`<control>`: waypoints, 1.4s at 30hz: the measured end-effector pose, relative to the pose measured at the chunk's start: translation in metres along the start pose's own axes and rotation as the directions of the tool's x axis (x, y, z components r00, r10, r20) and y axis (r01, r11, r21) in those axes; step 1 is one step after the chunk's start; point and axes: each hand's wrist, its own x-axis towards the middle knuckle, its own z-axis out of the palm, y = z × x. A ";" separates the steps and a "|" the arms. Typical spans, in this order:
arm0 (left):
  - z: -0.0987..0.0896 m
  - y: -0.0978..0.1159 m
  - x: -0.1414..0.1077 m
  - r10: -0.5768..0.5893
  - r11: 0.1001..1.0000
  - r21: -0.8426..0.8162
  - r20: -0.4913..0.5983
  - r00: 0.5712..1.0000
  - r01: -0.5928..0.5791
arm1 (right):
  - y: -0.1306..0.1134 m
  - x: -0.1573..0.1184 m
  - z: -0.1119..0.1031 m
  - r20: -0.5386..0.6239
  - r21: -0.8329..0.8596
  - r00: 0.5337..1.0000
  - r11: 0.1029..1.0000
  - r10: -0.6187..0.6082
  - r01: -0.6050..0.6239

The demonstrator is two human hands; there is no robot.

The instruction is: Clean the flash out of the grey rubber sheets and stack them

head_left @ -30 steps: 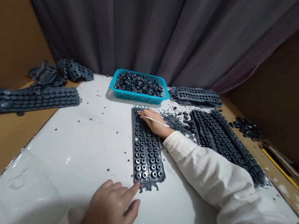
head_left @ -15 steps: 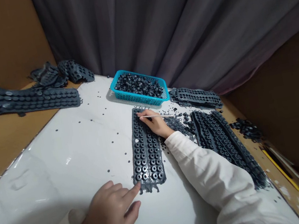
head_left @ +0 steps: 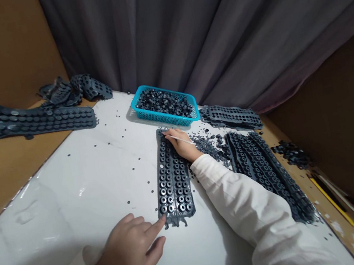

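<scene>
A dark grey rubber sheet (head_left: 171, 174) with rows of raised rings lies lengthwise before me on the white table. My left hand (head_left: 131, 250) rests near its front left corner, index finger stretched out to touch the edge and thumb apart; it holds nothing. At the sheet's far end, my right hand (head_left: 182, 144) pinches a thin pale stick (head_left: 181, 138). Its fingertips are over the far rings, and the stick's working tip is hard to make out. One gap in the left rows shows white. Small dark bits (head_left: 210, 147) are heaped right of that hand.
Behind the sheet stands a blue basket (head_left: 167, 118) of small dark rubber pieces. More sheets (head_left: 262, 167) are stacked at the right, with a perforated pile (head_left: 232, 116) behind. Another sheet (head_left: 34, 123) lies far left. A yellow tool (head_left: 333, 201) lies at the right edge.
The pale stick now slants more steeply in my right hand, its rear end lower. My right forearm has shifted slightly left. My left hand keeps its place at the sheet's corner.
</scene>
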 end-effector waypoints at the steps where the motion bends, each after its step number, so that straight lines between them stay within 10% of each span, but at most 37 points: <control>1: 0.000 0.000 0.000 -0.002 1.000 0.001 0.005 1.000 0.002 | 0.001 0.000 0.000 -0.004 -0.010 1.000 1.000 0.001 -0.001; 18: -0.004 -0.002 0.012 -0.021 1.000 0.018 0.020 1.000 0.021 | -0.015 -0.056 -0.078 -0.122 -0.067 0.941 0.944 0.315 -0.324; 31: -0.005 0.008 0.046 0.075 0.893 0.421 0.203 0.976 -0.156 | -0.008 -0.098 -0.107 -0.223 0.139 0.818 0.848 0.530 -0.512; 42: -0.069 0.023 0.114 0.120 0.863 0.449 0.265 0.957 -0.233 | -0.024 -0.115 -0.103 -0.167 0.552 0.773 0.708 0.612 -0.441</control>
